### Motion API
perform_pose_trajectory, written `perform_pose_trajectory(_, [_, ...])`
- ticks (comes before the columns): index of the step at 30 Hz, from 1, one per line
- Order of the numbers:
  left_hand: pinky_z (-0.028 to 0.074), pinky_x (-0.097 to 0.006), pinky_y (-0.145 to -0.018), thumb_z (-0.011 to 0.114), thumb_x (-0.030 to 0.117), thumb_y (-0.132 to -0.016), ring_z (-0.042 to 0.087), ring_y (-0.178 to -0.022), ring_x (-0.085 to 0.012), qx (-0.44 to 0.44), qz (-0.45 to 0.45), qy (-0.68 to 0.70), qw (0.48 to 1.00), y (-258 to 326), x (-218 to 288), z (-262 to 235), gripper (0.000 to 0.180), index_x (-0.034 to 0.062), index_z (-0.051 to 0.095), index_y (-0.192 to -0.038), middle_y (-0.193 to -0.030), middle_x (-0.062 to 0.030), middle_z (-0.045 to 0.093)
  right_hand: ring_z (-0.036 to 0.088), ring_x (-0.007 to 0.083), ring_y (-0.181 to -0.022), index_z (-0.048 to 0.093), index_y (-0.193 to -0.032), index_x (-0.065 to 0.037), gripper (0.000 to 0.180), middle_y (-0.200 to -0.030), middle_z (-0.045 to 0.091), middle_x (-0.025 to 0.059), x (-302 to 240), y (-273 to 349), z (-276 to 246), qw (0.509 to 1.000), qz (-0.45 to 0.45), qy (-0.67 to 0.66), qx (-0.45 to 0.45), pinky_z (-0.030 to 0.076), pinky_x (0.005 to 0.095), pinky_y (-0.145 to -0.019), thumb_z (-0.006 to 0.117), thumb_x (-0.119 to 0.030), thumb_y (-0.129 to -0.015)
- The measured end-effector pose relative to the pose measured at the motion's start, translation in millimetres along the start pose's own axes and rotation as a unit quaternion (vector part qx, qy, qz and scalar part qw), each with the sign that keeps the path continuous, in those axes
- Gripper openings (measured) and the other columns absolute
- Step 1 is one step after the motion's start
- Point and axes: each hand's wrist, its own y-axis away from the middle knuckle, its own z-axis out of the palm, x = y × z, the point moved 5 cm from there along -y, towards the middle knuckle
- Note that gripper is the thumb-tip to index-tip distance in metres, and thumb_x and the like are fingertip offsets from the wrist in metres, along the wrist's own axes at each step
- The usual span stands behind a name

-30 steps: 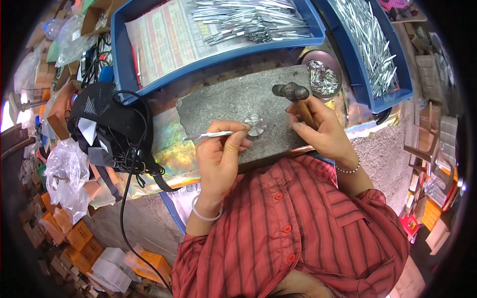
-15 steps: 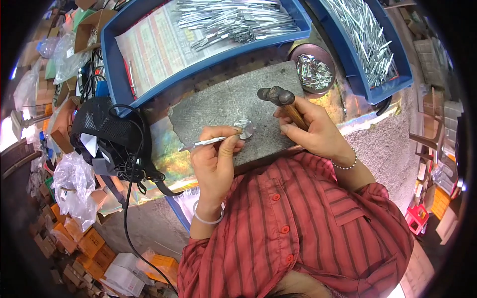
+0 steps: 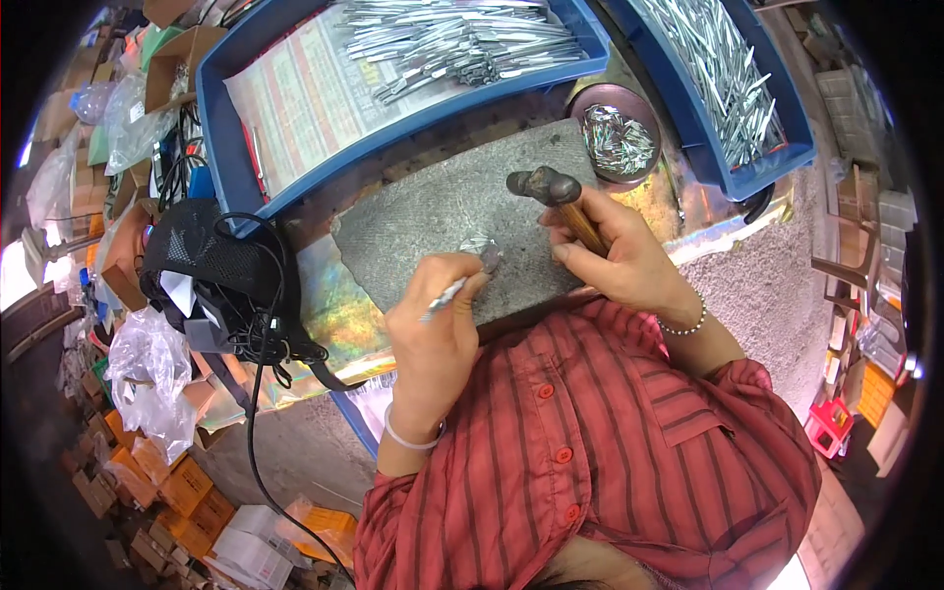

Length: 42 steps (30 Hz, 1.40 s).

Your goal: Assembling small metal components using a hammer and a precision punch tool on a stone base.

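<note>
Grey stone slab [image 3: 433, 221], hammer raised over a thin metal piece.
Left hand [image 3: 438, 329] pinches the slim, stiff silver strip [image 3: 454, 288] at its near end, probably light; right hand [image 3: 615, 256] is clenched around the wooden-handled hammer [image 3: 551, 192].

A small metalworking workshop: a grey stone slab [image 3: 433, 211] serves as the bench, flanked by blue plastic trays [image 3: 226, 128] heaped with thin silver metal strips [image 3: 462, 39], a round dish of metal scraps [image 3: 615, 138], a wooden-handled hammer [image 3: 556, 197], and stacked cardboard boxes [image 3: 167, 482] on the floor
</note>
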Motion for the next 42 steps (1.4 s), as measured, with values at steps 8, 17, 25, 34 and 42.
perform_pose_trajectory(8, [0.047,-0.032,-0.059,0.056,-0.005,-0.078,0.060,-0.067,-0.0279,-0.067,-0.046,0.058,0.995,-11,-5,-9,0.010,0.0009,0.056,-0.085,-0.079,-0.0132,0.058,0.044,0.0035,-0.065,0.032,-0.132,-0.001,0.044,-0.089,0.054,0.0049,-29,8,10,0.978,-0.029,-0.197,-0.061,0.036,0.0167,-0.056,0.045,-0.015,-0.092])
perform_pose_trajectory(17, [0.047,-0.038,-0.048,0.054,-0.003,-0.072,0.060,-0.063,-0.0276,-0.021,0.106,-0.182,0.977,2,18,3,0.024,0.0082,0.053,-0.093,-0.078,-0.0107,0.055,0.052,0.0092,-0.068,0.055,-0.111,-0.001,0.036,-0.075,0.056,0.0034,-63,9,21,0.986,-0.152,-0.065,-0.027,0.042,0.0253,-0.060,0.065,-0.013,-0.079])
perform_pose_trajectory(25, [0.046,-0.038,-0.045,0.056,0.003,-0.072,0.058,-0.053,-0.0286,-0.041,0.151,-0.137,0.978,7,10,4,0.013,0.0082,0.052,-0.083,-0.069,-0.0091,0.055,0.053,0.0234,-0.056,0.056,-0.085,-0.002,0.021,-0.070,0.054,0.0091,-116,-1,38,0.924,-0.328,0.182,-0.070,0.041,0.0295,-0.050,0.070,-0.009,-0.070])
perform_pose_trajectory(34, [0.046,-0.042,-0.047,0.052,-0.002,-0.074,0.057,-0.057,-0.0340,0.001,0.138,-0.100,0.985,1,9,-4,0.014,0.0069,0.049,-0.084,-0.078,-0.0116,0.053,0.053,0.0194,-0.059,0.053,-0.100,-0.002,0.025,-0.069,0.051,0.0054,-117,18,25,0.966,-0.233,0.108,0.006,0.042,0.0271,-0.056,0.062,-0.005,-0.077])
perform_pose_trajectory(42, [0.046,-0.041,-0.046,0.054,-0.002,-0.074,0.057,-0.057,-0.0335,0.012,0.151,-0.081,0.985,1,8,-9,0.014,0.0069,0.049,-0.083,-0.075,-0.0115,0.053,0.061,0.0335,-0.089,0.044,-0.124,-0.001,0.048,-0.103,0.058,0.0191,-148,53,16,0.914,-0.209,0.340,-0.069,0.049,0.0344,-0.073,0.062,-0.002,-0.080])
